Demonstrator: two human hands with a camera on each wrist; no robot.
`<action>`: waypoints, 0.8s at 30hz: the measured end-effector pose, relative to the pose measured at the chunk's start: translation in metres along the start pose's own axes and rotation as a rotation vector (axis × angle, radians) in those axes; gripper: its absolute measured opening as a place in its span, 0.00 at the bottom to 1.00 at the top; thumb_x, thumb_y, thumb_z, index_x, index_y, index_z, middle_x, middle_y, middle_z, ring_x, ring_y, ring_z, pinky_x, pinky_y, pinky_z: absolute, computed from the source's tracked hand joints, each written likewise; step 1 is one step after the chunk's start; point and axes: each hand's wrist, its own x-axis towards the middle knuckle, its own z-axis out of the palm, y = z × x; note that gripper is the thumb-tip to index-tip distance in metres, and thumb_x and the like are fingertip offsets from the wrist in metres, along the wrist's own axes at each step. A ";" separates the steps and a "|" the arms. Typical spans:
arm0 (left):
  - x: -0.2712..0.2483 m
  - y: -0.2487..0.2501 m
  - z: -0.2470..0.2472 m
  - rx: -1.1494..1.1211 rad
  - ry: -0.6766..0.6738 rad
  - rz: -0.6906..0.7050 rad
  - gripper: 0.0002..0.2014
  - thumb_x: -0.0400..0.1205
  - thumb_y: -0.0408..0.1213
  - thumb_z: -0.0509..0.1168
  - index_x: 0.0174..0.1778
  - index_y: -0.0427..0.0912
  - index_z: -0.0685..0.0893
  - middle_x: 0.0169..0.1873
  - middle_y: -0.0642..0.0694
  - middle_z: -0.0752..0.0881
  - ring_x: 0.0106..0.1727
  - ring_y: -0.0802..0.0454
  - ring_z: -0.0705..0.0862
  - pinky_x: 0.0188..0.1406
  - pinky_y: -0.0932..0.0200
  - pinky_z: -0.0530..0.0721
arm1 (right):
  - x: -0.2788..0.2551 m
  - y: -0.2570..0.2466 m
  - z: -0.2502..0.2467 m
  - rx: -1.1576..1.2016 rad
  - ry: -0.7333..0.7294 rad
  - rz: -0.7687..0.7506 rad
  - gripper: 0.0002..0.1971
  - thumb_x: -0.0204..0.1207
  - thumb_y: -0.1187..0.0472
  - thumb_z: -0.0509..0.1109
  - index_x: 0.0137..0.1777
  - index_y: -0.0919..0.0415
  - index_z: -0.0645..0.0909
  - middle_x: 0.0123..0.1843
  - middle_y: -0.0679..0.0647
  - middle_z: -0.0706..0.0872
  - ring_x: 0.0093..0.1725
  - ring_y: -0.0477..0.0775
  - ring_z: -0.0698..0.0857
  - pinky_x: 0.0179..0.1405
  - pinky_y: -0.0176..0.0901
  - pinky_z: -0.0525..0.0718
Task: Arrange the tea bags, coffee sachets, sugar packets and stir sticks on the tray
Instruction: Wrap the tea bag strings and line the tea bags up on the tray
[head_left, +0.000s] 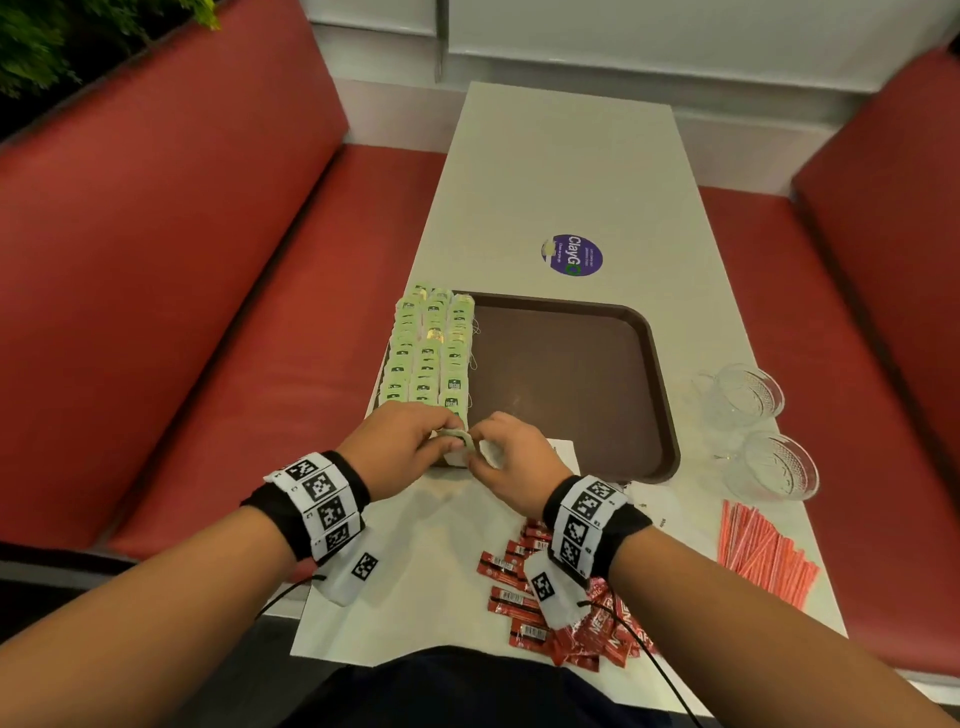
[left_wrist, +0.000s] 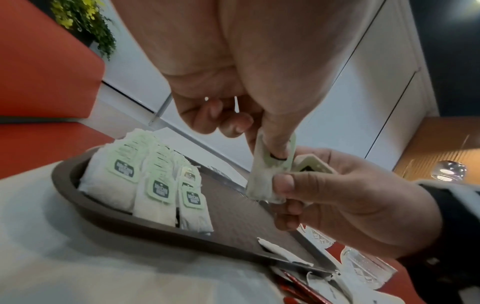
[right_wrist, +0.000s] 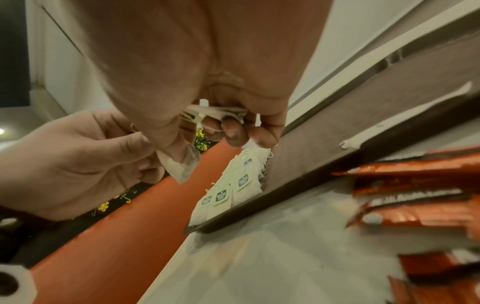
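Note:
A brown tray lies on the white table. Its left side carries three rows of green-tagged tea bags, seen also as tea bags and tea bags. Both hands meet at the tray's near left corner. My left hand pinches a tea bag between thumb and fingers. My right hand pinches the same tea bag from the other side and keeps more tea bags curled in its palm. Red coffee sachets lie under my right wrist. Red stir sticks lie at the right.
Two clear glass cups stand right of the tray. A white packet lies on the tray's near edge. A purple sticker is on the table beyond the tray. Red bench seats flank the table.

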 end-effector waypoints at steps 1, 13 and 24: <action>0.004 -0.001 0.002 -0.007 -0.006 -0.045 0.03 0.84 0.42 0.68 0.51 0.52 0.87 0.38 0.56 0.88 0.40 0.60 0.84 0.43 0.56 0.83 | 0.001 0.002 -0.001 -0.001 0.004 0.036 0.06 0.79 0.55 0.71 0.53 0.53 0.83 0.50 0.51 0.83 0.49 0.53 0.83 0.51 0.51 0.82; 0.041 -0.026 0.039 0.260 -0.107 -0.295 0.13 0.85 0.45 0.65 0.63 0.46 0.84 0.54 0.47 0.80 0.56 0.45 0.82 0.51 0.51 0.81 | 0.002 0.020 -0.036 0.099 0.058 0.372 0.09 0.80 0.66 0.63 0.41 0.57 0.67 0.37 0.51 0.74 0.32 0.48 0.71 0.29 0.39 0.69; 0.053 -0.008 0.053 0.471 -0.132 -0.421 0.22 0.80 0.61 0.65 0.51 0.46 0.70 0.38 0.48 0.82 0.37 0.44 0.80 0.34 0.53 0.78 | 0.001 0.021 -0.035 0.115 0.050 0.368 0.01 0.78 0.61 0.69 0.47 0.54 0.80 0.41 0.51 0.86 0.37 0.51 0.83 0.36 0.44 0.81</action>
